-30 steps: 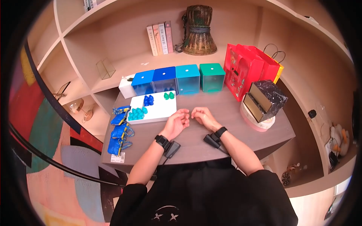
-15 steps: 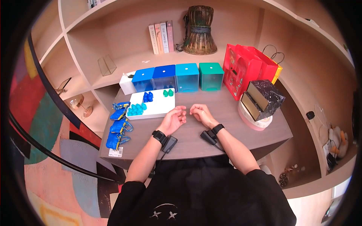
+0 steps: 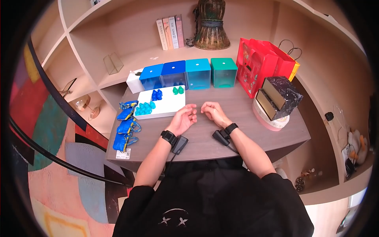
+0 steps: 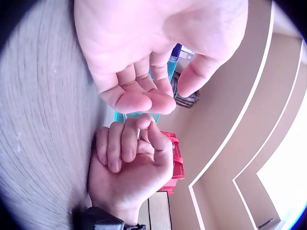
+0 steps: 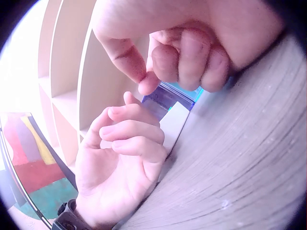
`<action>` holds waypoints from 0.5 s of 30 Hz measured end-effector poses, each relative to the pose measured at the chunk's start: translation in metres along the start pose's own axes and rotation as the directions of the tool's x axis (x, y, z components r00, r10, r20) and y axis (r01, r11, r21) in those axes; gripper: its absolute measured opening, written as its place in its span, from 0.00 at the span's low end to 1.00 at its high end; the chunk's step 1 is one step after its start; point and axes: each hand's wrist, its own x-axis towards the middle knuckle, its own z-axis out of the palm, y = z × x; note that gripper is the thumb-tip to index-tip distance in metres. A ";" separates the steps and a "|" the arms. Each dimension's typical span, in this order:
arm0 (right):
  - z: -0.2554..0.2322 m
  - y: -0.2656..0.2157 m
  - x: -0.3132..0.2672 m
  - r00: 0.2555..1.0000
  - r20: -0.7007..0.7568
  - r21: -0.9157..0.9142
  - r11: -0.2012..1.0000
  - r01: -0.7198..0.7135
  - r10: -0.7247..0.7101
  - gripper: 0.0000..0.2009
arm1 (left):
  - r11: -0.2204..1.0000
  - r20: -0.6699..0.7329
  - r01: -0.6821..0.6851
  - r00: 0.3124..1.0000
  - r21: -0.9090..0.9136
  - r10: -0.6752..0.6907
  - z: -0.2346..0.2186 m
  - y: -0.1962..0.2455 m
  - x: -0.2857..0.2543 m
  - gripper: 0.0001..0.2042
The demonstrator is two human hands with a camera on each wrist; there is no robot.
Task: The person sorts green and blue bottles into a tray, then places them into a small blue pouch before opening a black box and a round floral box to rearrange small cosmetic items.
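Note:
Both hands rest on the table's front half, facing each other with a small gap and nothing held. The left hand, palm turned up and inward, has loosely bent fingers near the white tray's right corner. Loosely curled too are the fingers of the right hand, its thumb and index tips close together. On the tray sit dark blue pieces, two green pieces and several teal pieces. In the left wrist view the right hand shows opposite; in the right wrist view, the left hand.
Behind the tray stand a light blue box, dark blue box, teal box and green box. Blue bags lie left. Rightward are a red bag and a marbled box on a round pink box.
The head view has shifted slightly, so the table and shelf appear higher. Both hands keep nearly the same pose and place on the table.

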 end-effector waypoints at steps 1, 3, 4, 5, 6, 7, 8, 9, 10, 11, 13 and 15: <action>0.000 -0.001 0.000 1.000 -0.002 0.004 1.000 -0.002 0.002 0.06 | 1.000 0.004 -0.005 1.000 -0.003 0.005 -0.001 0.000 0.001 0.13; 0.000 0.000 0.000 1.000 -0.004 -0.002 1.000 0.006 -0.006 0.07 | 1.000 0.003 -0.005 1.000 -0.001 0.005 -0.002 0.000 0.001 0.13; 0.000 0.001 0.001 1.000 -0.007 -0.008 1.000 0.021 -0.022 0.07 | 1.000 0.007 -0.007 1.000 0.008 0.007 -0.002 0.000 0.001 0.13; 0.000 0.001 0.001 1.000 -0.009 -0.007 1.000 0.021 -0.021 0.07 | 1.000 0.008 -0.005 1.000 0.008 0.005 -0.002 0.000 0.001 0.13; 0.000 0.001 0.001 1.000 -0.010 0.001 1.000 0.011 -0.011 0.07 | 1.000 0.006 -0.006 1.000 0.002 0.006 -0.002 0.000 0.001 0.13; 0.000 0.001 0.001 1.000 -0.009 0.010 1.000 0.001 -0.001 0.07 | 1.000 0.004 -0.007 1.000 -0.004 0.007 -0.002 -0.001 0.001 0.13; -0.001 0.001 0.001 1.000 -0.010 0.011 1.000 0.001 -0.001 0.07 | 1.000 0.004 -0.006 1.000 -0.004 0.006 -0.002 -0.001 0.001 0.13; -0.001 0.001 0.001 1.000 -0.009 0.017 1.000 0.003 -0.003 0.07 | 1.000 -0.002 -0.007 1.000 0.001 0.007 -0.002 -0.001 0.001 0.13; 0.000 0.001 0.001 1.000 -0.007 0.024 1.000 0.005 -0.005 0.07 | 1.000 -0.009 -0.009 1.000 0.007 0.009 -0.003 -0.001 0.001 0.13; -0.001 0.002 0.002 1.000 -0.006 0.026 1.000 0.004 -0.004 0.07 | 1.000 -0.012 -0.008 1.000 0.007 0.008 -0.003 -0.001 0.001 0.13; -0.002 0.004 0.003 1.000 -0.002 0.010 1.000 0.006 -0.006 0.07 | 1.000 0.000 -0.006 1.000 -0.005 0.006 -0.003 -0.001 0.001 0.13; -0.002 0.005 0.003 1.000 0.000 0.017 1.000 0.007 -0.007 0.07 | 1.000 0.000 -0.007 1.000 -0.003 0.007 -0.003 -0.001 0.001 0.13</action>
